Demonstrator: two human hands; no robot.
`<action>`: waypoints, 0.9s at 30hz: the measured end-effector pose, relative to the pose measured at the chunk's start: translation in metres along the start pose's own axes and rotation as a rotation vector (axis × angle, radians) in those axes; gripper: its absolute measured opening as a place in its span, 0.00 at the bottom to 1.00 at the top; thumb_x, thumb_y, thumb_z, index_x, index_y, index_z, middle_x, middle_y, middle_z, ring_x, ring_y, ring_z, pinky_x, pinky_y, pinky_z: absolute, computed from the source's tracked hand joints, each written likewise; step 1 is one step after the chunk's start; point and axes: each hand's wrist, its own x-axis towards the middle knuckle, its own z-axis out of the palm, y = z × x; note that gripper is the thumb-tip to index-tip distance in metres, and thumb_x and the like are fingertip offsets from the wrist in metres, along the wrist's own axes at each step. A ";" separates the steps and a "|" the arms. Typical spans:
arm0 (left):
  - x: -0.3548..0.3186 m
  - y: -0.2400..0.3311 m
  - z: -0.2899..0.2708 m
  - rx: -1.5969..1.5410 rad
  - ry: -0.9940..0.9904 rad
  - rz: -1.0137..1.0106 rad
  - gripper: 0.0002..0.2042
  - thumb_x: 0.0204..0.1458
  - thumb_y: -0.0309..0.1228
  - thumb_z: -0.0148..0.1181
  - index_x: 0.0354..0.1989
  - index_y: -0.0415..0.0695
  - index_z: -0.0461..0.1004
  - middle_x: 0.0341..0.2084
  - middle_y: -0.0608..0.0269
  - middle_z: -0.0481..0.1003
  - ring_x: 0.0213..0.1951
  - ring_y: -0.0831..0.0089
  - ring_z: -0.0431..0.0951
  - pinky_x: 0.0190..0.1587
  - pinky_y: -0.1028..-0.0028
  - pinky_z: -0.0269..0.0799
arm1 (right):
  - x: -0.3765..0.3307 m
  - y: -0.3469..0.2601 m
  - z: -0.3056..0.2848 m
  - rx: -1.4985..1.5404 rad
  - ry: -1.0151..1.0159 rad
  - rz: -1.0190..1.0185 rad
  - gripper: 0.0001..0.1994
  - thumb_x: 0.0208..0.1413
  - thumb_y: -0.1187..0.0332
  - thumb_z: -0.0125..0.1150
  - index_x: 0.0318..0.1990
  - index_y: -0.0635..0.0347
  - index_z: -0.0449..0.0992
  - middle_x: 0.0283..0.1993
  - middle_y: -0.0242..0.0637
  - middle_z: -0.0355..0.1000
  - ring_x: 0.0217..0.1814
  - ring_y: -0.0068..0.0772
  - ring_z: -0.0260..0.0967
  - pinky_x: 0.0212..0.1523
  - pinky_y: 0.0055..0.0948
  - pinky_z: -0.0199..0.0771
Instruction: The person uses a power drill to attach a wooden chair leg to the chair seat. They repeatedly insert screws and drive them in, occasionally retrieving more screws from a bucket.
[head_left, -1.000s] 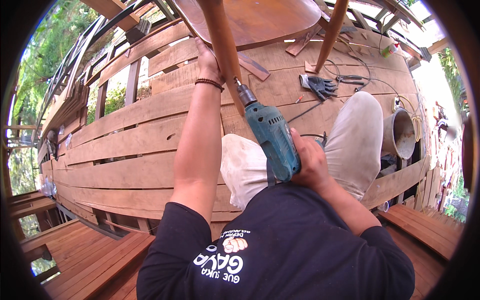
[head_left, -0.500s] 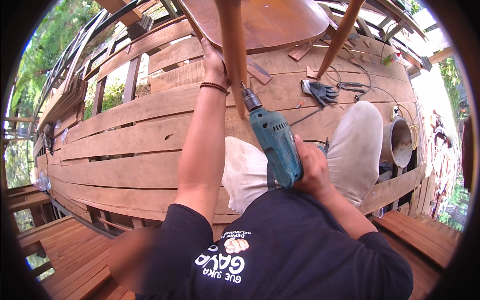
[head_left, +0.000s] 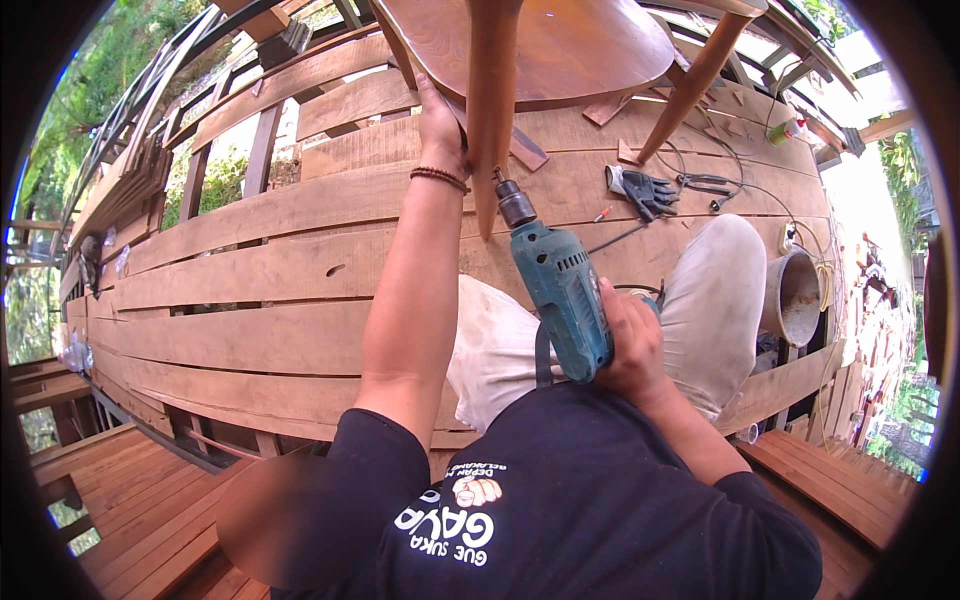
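A wooden chair [head_left: 570,45] with a glossy brown seat stands before me, its near leg [head_left: 491,100] tapering to the boards. My left hand [head_left: 438,130], a beaded bracelet at its wrist, grips the chair beside that leg; its fingers are partly hidden. In my right hand [head_left: 635,345] is a teal power drill [head_left: 562,285], held by its handle. From the black chuck [head_left: 516,204] a short bit points at the lower part of the near leg. Its tip looks to be at the wood, but I cannot tell whether it touches.
Gapped planks [head_left: 250,285] form the floor. Right of the chair lie a dark work glove [head_left: 645,192], a coiled cable [head_left: 740,165] and wood scraps [head_left: 603,110]. A dirty bucket [head_left: 795,298] stands beyond my right knee. A green bottle [head_left: 785,130] lies at the far right.
The chair has shifted a little to the right, my left hand moving along with it. The drill has also moved slightly right and stays at the near leg.
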 end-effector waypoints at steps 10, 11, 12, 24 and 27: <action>-0.006 0.002 0.006 0.063 0.056 0.001 0.29 0.64 0.58 0.34 0.53 0.45 0.70 0.39 0.62 0.76 0.39 0.69 0.78 0.39 0.71 0.77 | 0.009 0.001 -0.008 -0.039 -0.036 -0.039 0.34 0.46 0.64 0.68 0.59 0.75 0.62 0.36 0.53 0.73 0.33 0.52 0.73 0.35 0.45 0.73; -0.007 0.002 0.006 0.084 0.069 -0.009 0.30 0.65 0.58 0.33 0.54 0.44 0.69 0.40 0.61 0.76 0.40 0.69 0.78 0.40 0.71 0.77 | 0.009 0.001 -0.008 -0.053 -0.051 -0.048 0.35 0.47 0.64 0.68 0.59 0.75 0.62 0.36 0.53 0.73 0.33 0.52 0.73 0.35 0.45 0.73; -0.005 0.004 0.006 0.101 0.083 -0.010 0.30 0.65 0.57 0.33 0.55 0.43 0.68 0.41 0.60 0.76 0.41 0.69 0.78 0.41 0.70 0.78 | 0.010 0.002 -0.007 -0.054 -0.040 -0.050 0.35 0.47 0.65 0.68 0.59 0.75 0.62 0.37 0.53 0.73 0.33 0.52 0.73 0.35 0.45 0.73; -0.007 0.002 -0.007 -0.260 -0.180 -0.187 0.26 0.67 0.48 0.37 0.61 0.38 0.63 0.56 0.55 0.71 0.55 0.64 0.73 0.57 0.64 0.70 | 0.012 0.002 0.000 -0.023 -0.078 -0.071 0.46 0.43 0.55 0.75 0.64 0.73 0.54 0.37 0.53 0.70 0.33 0.52 0.70 0.31 0.45 0.70; -0.005 0.039 0.004 -0.066 -0.017 -0.156 0.23 0.66 0.48 0.39 0.55 0.41 0.70 0.52 0.59 0.74 0.57 0.69 0.70 0.61 0.65 0.65 | 0.006 0.004 -0.006 0.043 -0.160 -0.081 0.51 0.41 0.55 0.77 0.66 0.71 0.50 0.41 0.53 0.70 0.35 0.53 0.71 0.34 0.44 0.71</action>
